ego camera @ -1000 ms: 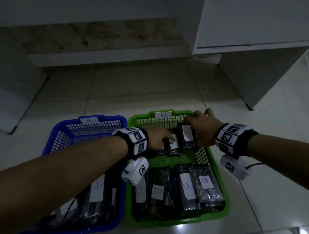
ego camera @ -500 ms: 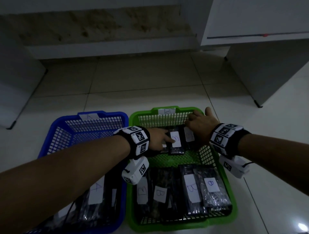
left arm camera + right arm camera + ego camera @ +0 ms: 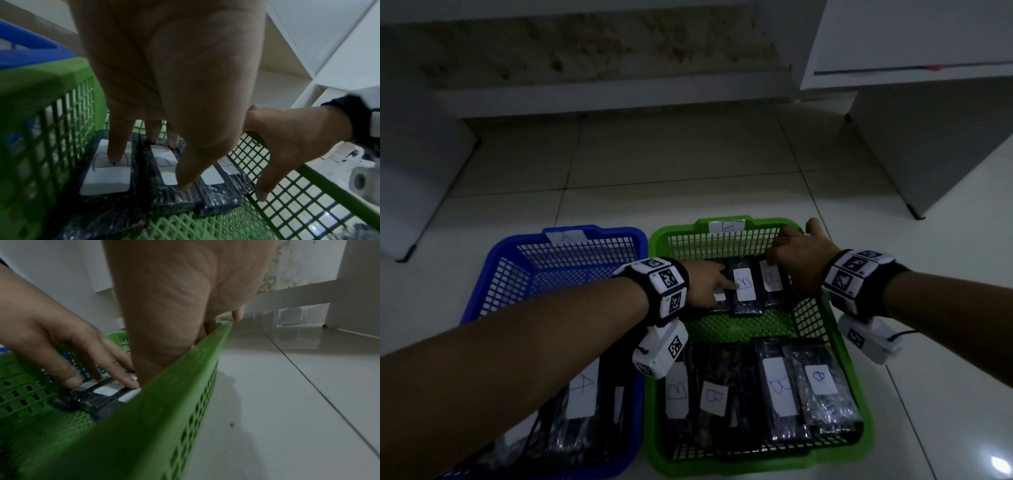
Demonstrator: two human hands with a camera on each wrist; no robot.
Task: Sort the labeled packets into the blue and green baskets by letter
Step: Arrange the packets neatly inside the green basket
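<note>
Head view: both hands work at the far end of the green basket [image 3: 835,370], which stands on the floor beside the blue basket [image 3: 482,294]. Left hand [image 3: 705,284] lies open, straight fingers [image 3: 115,146] pressing the B-labeled packets [image 3: 744,291]. Right hand [image 3: 801,260] is relaxed, gripping nothing, against the right wall. Packet long axes run near-to-far; the left hand is nearer them.

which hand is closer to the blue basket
Left. The left hand reaches into the green basket on the side next to the blue basket; the right hand is at the green basket's far right corner.
</note>
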